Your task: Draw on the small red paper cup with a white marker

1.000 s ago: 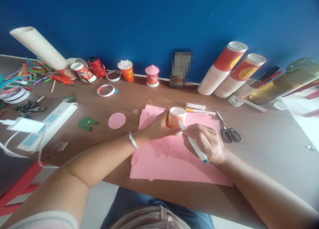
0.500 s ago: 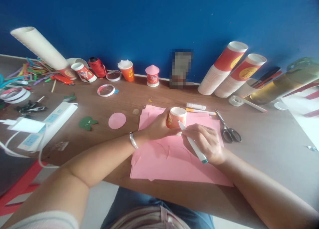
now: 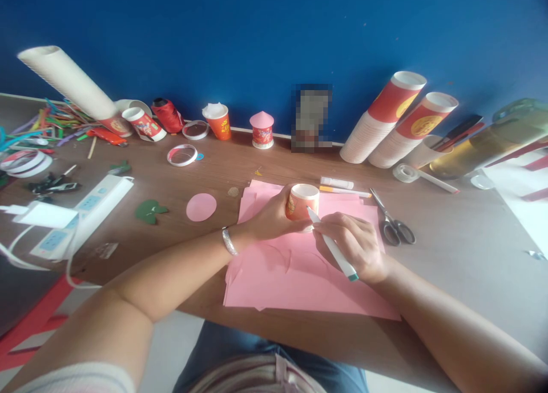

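My left hand (image 3: 274, 216) is wrapped round the left side and base of a small paper cup (image 3: 303, 206), printed in orange and red with a white rim. The cup is held upright over a stack of pink paper (image 3: 274, 279). In my right hand (image 3: 353, 244) is a white marker (image 3: 336, 251) with a teal end, gripped like a pen. Its tip points up and left at the cup's front wall and appears to touch it. A capped white marker (image 3: 337, 182) and an orange-and-white marker (image 3: 346, 191) lie at the paper's back edge.
Scissors (image 3: 394, 225) lie right of the paper. A pink paper circle (image 3: 201, 207), green paper scrap (image 3: 150, 211) and power strip (image 3: 85, 216) are at left. Along the wall stand a pink-roofed cup (image 3: 262, 132), an orange cup (image 3: 220, 125) and stacked cups (image 3: 363, 136). A tape roll (image 3: 406, 173) lies right.
The cup has turned very slightly in my left hand, and the marker's tip has shifted a touch to the right. Everything else looks the same.
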Motion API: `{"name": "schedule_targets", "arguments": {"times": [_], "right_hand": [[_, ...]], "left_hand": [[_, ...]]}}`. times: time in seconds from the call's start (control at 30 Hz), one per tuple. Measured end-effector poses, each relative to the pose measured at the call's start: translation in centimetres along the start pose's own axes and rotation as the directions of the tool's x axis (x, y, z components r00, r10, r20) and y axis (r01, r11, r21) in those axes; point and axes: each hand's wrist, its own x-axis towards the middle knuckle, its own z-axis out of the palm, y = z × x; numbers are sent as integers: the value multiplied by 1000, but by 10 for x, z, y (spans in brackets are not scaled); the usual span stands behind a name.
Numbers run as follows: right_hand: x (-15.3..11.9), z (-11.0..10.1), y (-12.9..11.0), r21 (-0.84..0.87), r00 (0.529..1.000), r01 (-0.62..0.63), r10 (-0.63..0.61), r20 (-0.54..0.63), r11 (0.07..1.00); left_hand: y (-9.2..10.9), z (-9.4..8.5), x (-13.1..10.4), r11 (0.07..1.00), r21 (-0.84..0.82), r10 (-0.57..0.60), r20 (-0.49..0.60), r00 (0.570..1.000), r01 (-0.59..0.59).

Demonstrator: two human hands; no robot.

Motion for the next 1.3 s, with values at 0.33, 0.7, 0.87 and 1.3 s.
{"name": "schedule_targets", "arguments": {"times": [0.33,0.7,0.87,1.3], "right_hand": [[-2,2,0,-13,1000,-7,7,4,1000],[-2,0,1,7,999,-14,14,39,1000],[-3,1,2,4,999,-26,25,41,1000],[-1,-2,0,-32,999,-40,41,21,999]], "left_hand": [[-2,0,0,1000,-23,1,25,1000,0],[1,0,1,999,-3,-31,14,999,32],[-1,0,1,1000,-6,-24,-5,1000,24],[1,1,-2,996,-47,-77,-25,997,76]]}}
